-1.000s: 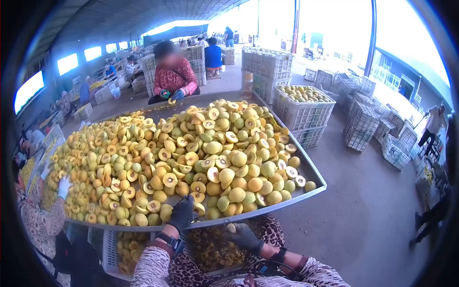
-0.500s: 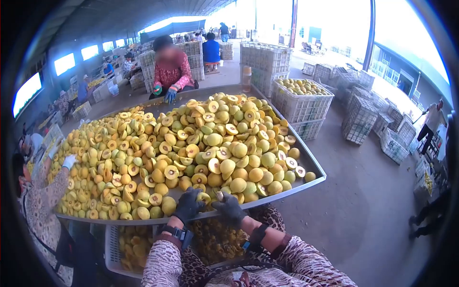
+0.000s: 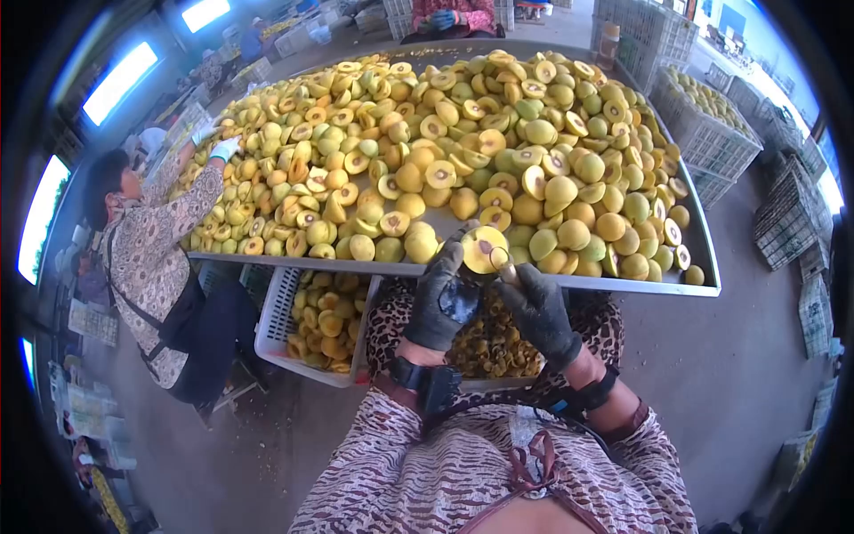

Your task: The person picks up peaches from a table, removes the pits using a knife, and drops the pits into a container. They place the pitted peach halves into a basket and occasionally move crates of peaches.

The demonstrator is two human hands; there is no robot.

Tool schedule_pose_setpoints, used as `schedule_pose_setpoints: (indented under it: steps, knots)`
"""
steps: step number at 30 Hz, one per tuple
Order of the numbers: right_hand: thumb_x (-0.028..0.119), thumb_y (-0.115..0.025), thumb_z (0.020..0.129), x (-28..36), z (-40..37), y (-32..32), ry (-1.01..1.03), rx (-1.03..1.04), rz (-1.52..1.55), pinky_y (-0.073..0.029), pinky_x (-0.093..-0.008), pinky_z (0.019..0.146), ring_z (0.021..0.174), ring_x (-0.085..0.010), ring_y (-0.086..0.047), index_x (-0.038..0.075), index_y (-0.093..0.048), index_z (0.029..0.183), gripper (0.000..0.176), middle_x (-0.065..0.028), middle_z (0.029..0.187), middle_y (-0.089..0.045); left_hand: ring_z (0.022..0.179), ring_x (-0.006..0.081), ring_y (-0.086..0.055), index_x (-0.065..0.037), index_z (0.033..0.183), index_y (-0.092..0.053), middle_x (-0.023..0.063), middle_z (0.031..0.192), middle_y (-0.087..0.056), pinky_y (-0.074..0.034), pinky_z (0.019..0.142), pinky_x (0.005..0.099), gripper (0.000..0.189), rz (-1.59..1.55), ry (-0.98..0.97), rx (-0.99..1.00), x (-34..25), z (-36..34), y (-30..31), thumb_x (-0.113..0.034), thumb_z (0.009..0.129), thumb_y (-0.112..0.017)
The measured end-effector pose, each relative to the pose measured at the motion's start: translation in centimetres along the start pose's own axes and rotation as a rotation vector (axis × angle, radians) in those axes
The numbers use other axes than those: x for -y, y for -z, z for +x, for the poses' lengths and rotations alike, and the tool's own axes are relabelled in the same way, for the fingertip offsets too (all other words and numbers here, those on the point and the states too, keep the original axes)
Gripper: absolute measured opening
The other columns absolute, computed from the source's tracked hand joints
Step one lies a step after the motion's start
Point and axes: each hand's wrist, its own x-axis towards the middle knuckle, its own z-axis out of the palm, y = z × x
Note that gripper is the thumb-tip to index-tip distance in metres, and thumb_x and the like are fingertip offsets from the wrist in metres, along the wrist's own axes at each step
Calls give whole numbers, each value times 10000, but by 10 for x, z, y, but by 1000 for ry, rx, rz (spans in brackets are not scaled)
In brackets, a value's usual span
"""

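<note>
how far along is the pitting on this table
Some done: the crate holds peach halves and the lap bin what look like pits. In hand: the left hand holds a half, the right hand sets a tool to it. Left: the big pile on the table, many halves with pits in.

The gloved left hand (image 3: 442, 298) and right hand (image 3: 538, 311) are held close together at centre frame, fingers curled.

Daylight is entering from bright openings (image 3: 120, 82) at the upper left and is illuminating the halved fruit pile (image 3: 445, 116) evenly, with soft shadows falling under the metal table (image 3: 623, 285). Fisheye distortion is bending the edges, and a black vignette is masking the corners.
</note>
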Motion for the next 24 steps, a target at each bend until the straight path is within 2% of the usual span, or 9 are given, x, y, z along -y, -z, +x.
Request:
schedule_pose_setpoints:
  steps: [4, 6, 10, 13, 15, 17, 19, 20, 24]
  knots:
    - [145, -634, 916, -13, -10, -5, -9, 28, 74, -438, -338, 592, 630, -148, -493, -17, -577, 874, 177, -135, 680, -545, 1251, 219, -509, 31, 1376, -443, 141, 1344, -534, -401, 1073, 348, 450, 280, -111, 36, 0, -17, -25, -264, 1036, -447]
    - [143, -635, 913, -5, -15, -2, -29, 71, 72, -441, -341, 594, 625, -163, -505, -20, -584, 890, 173, -144, 686, -555, 1260, 240, -498, 22, 1383, -430, 165, 1375, -503, -393, 1074, 368, 561, 312, -153, 51, 3, -16, -14, -413, 1030, -426]
    - [140, -633, 912, 1, -21, -5, -26, 87, 62, -457, -360, 605, 623, -209, -558, -27, -593, 922, 172, -174, 717, -599, 1188, 211, -530, 8, 1310, -497, 133, 1293, -546, -442, 1012, 343, 609, 526, -224, -56, 5, -11, -8, -514, 1010, -405]
    - [146, -625, 917, 11, -12, -7, -1, 43, 29, -461, -371, 608, 627, -206, -571, -33, -592, 929, 182, -190, 730, -610, 1097, 172, -586, 45, 1256, -541, 122, 1202, -610, -476, 960, 310, 559, 370, -194, -149, 9, -12, -15, -436, 1051, -342]
    - [152, -621, 921, 12, -9, -9, -14, 39, 20, -462, -376, 609, 629, -200, -574, -37, -589, 931, 192, -198, 734, -611, 1065, 185, -593, 20, 1250, -538, 122, 1172, -608, -491, 932, 313, 560, 411, -203, -122, 10, -12, -13, -470, 1031, -378]
    - [174, -623, 923, 11, -8, -14, -2, 84, 116, -462, -386, 611, 636, -269, -602, -39, -580, 908, 217, -223, 749, -610, 1034, 198, -599, -4, 1245, -536, 121, 1142, -607, -506, 905, 316, 565, 454, -224, -99, 11, -10, -10, -504, 1010, -415]
    - [182, -619, 927, 2, -13, -22, -67, 105, 204, -463, -393, 614, 648, -306, -606, -35, -577, 905, 222, -229, 753, -607, 948, 214, -625, -10, 1169, -556, 129, 1072, -626, -535, 836, 332, 520, 142, -182, -284, 16, -5, -11, -488, 1012, -425]
    - [190, -616, 932, -2, -15, -25, -129, 119, 283, -464, -399, 617, 660, -343, -610, -32, -575, 901, 228, -236, 757, -605, 903, 231, -633, -14, 1107, -568, 141, 1034, -633, -547, 801, 352, 489, 128, -184, -278, 16, -3, -11, -474, 1016, -428]
    - [192, -593, 946, -4, -13, -25, -11, 70, 121, -465, -417, 623, 701, -407, -607, -16, -567, 940, 209, -239, 761, -604, 871, 250, -641, -1, 1078, -580, 153, 973, -642, -553, 779, 358, 486, 142, -191, -295, 20, 4, -16, -459, 1018, -433]
